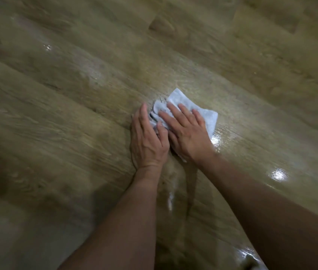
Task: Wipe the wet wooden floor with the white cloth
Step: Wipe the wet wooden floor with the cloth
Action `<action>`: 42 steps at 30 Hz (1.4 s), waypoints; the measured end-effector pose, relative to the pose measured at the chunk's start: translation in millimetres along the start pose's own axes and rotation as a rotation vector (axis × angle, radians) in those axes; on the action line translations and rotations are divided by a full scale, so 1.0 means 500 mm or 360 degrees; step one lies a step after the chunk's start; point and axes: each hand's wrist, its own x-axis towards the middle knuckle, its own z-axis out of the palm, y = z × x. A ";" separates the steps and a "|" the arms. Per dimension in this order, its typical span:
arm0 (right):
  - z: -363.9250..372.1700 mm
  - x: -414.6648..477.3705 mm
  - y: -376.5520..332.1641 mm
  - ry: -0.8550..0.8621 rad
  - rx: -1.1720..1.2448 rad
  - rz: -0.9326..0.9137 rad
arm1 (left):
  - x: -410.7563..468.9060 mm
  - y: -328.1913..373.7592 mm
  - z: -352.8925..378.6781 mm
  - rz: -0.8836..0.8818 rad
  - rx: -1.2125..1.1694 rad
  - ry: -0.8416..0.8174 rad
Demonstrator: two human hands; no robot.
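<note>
A white cloth [181,103] lies crumpled on the wet wooden floor [76,114] near the middle of the view. My right hand [187,131] lies flat on top of it with straight, spread fingers pressing it down. My left hand [147,137] sits at the cloth's left edge, its fingers fairly straight along the floor and its thumb touching the cloth beside the right hand. Most of the cloth is hidden under the two hands; its far corner and right edge show.
Shiny wet patches glint on the planks to the right of the cloth [215,140], at the lower right [277,174] and at the far left [47,47]. A thin streak of water [170,199] runs between my forearms. Bare planks extend all around.
</note>
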 end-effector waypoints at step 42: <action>-0.005 0.397 -0.081 -0.0075 -0.0175 -0.0774 | 0.102 -0.138 -0.147 0.0006 0.0442 0.0052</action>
